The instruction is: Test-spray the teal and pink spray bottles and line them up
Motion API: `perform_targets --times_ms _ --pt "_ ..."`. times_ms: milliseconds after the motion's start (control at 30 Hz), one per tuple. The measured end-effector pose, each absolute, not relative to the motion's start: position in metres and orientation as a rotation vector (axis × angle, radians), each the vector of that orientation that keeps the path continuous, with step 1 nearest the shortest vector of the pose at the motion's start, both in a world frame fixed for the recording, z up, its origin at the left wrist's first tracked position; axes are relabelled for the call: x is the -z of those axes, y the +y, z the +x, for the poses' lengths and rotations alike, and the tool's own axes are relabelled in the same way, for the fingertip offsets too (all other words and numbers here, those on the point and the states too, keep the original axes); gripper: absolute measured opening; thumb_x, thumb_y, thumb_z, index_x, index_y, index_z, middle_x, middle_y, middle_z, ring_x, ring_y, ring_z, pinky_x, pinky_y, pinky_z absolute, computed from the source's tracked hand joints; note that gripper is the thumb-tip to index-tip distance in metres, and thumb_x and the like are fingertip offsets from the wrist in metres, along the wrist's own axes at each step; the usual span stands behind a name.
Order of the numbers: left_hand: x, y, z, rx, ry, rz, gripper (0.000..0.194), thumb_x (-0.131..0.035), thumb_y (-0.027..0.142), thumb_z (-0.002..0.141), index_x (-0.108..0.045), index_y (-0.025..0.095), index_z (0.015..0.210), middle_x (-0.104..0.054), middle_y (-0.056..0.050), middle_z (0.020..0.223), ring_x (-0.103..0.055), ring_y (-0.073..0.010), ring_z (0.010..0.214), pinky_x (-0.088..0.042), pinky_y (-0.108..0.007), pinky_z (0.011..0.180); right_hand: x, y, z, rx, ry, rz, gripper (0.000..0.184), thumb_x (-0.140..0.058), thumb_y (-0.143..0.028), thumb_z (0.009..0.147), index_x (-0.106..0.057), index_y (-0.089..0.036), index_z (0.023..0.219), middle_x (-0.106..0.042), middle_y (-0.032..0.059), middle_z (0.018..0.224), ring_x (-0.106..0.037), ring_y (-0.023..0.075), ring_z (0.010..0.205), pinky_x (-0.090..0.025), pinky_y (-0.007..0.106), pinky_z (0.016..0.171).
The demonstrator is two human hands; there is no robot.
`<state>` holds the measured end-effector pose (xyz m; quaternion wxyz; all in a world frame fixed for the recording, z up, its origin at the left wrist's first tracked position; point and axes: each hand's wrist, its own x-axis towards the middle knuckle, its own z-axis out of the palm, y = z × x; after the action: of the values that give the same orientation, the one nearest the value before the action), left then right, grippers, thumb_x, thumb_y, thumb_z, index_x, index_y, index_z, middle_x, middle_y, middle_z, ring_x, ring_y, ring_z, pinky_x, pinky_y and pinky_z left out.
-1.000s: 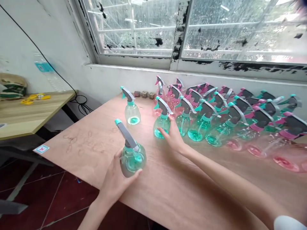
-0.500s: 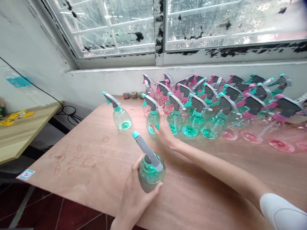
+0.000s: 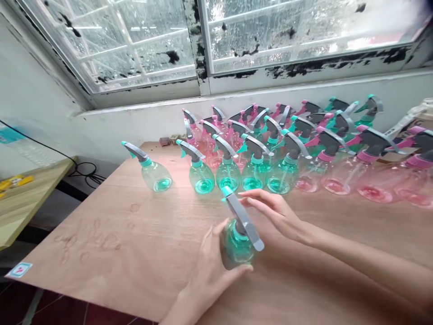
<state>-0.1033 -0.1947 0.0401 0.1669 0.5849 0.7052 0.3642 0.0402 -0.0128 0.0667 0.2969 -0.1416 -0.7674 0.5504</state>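
Right hand [image 3: 275, 214] has come off the front row's leftmost green bottle [image 3: 202, 178], now beside the held spray bottle's sprayer head [image 3: 243, 216]; fingers loosely spread, contact unclear. Left hand [image 3: 211, 262] wraps the held spray bottle [image 3: 237, 250], near side of the row. Step looks like positioning it; next move seemingly needs steady left grip, row clearance.

Head-worn view, angled down, facing window [image 3: 199, 45]

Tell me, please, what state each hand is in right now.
Left hand: closed around a green spray bottle.
Right hand: open, beside that bottle's sprayer; touch cannot be told.
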Motion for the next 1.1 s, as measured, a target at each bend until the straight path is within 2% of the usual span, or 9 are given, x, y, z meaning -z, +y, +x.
perform_targets --times_ms 133,233,367,467,600,700,800,933,1100 --pt "-0.038 -0.157 -0.081 -1.001 1.868 1.825 0.093 -0.087 0.036 0.066 -0.031 0.028 0.14 -0.054 -0.012 0.139 -0.05 -0.0354 0.129 -0.018 -0.069 0.113 -0.064 0.002 0.09 -1.44 -2.042 -0.157 0.045 -0.046 -0.041 0.095 -0.05 -0.031 0.139 -0.059 0.0058 0.138 -0.056 0.0271 0.125 -0.045 0.047 0.105" --pt "-0.034 -0.128 -0.065 -0.983 1.839 1.852 0.095 -0.087 0.04 0.066 -0.031 0.026 0.142 -0.052 -0.014 0.141 -0.049 -0.0365 0.131 -0.015 -0.07 0.114 -0.062 0.005 0.108 -1.306 -2.046 -0.056 0.06 -0.051 -0.047 0.093 -0.035 -0.034 0.149 -0.039 0.0056 0.155 -0.043 0.0292 0.137 -0.041 0.045 0.109" --pt "-0.029 -0.095 -0.039 -0.992 1.812 1.913 0.096 -0.087 0.045 0.065 -0.033 0.022 0.141 -0.054 -0.017 0.139 -0.05 -0.0377 0.13 -0.015 -0.069 0.114 -0.066 0.005 0.116 -1.076 -1.958 -0.216 0.068 -0.065 -0.04 0.087 -0.032 -0.033 0.147 -0.053 0.0093 0.136 -0.061 0.0249 0.11 -0.053 0.035 0.089" --pt "-0.025 -0.078 -0.019 -1.017 1.806 1.958 0.094 -0.087 0.045 0.064 -0.036 0.02 0.139 -0.055 -0.018 0.136 -0.05 -0.0388 0.129 -0.018 -0.069 0.113 -0.077 0.012 0.119 -1.076 -1.877 -0.445 0.049 -0.067 -0.035 0.087 -0.046 -0.026 0.13 -0.06 0.0045 0.101 -0.061 0.0174 0.08 -0.051 0.028 0.066" --pt "-0.025 -0.067 -0.013 -0.947 1.743 2.034 0.097 -0.085 0.049 0.066 -0.033 0.022 0.142 -0.057 -0.016 0.133 -0.051 -0.0374 0.127 -0.016 -0.069 0.113 -0.094 0.029 0.128 -1.134 -1.916 -0.541 0.025 -0.064 -0.028 0.087 -0.054 -0.02 0.108 -0.052 -0.0022 0.077 -0.046 0.0106 0.058 -0.04 0.024 0.053" --pt "-0.028 -0.064 -0.031 -0.78 1.666 2.133 0.102 -0.083 0.059 0.064 -0.031 0.023 0.144 -0.054 -0.016 0.137 -0.049 -0.0377 0.129 -0.011 -0.071 0.113 -0.098 0.038 0.133 -1.153 -1.945 -0.499 0.02 -0.059 -0.02 0.086 -0.054 -0.019 0.105 -0.048 -0.0037 0.074 -0.038 0.0082 0.052 -0.034 0.023 0.049" --pt "-0.03 -0.061 -0.054 -0.734 1.689 2.148 0.092 -0.074 0.063 0.073 -0.033 0.022 0.144 -0.046 -0.018 0.145 -0.041 -0.0379 0.135 -0.021 -0.067 0.113 -0.095 0.04 0.134 -1.145 -1.957 -0.438 0.021 -0.057 -0.016 0.084 -0.053 -0.02 0.105 -0.048 -0.0035 0.076 -0.039 0.0083 0.053 -0.032 0.023 0.049" --pt "-0.03 -0.059 -0.067 -0.743 1.782 2.073 0.062 -0.063 0.051 0.089 -0.04 0.021 0.139 -0.051 -0.015 0.141 -0.048 -0.0323 0.13 -0.039 -0.055 0.108 -0.094 0.038 0.132 -1.07 -1.962 -0.399 0.022 -0.059 -0.019 0.085 -0.054 -0.02 0.106 -0.054 0.0012 0.089 -0.047 0.0095 0.06 -0.038 0.024 0.052" --pt "-0.028 -0.058 -0.06 -0.709 1.797 2.178 0.049 -0.064 0.036 0.089 -0.046 0.022 0.133 -0.054 -0.013 0.139 -0.049 -0.03 0.13 -0.039 -0.053 0.109 -0.103 0.036 0.135 -1.038 -2.037 -0.409 0.009 -0.059 -0.024 0.088 -0.056 -0.019 0.095 -0.054 -0.0004 0.077 -0.05 0.0115 0.061 -0.042 0.026 0.058"
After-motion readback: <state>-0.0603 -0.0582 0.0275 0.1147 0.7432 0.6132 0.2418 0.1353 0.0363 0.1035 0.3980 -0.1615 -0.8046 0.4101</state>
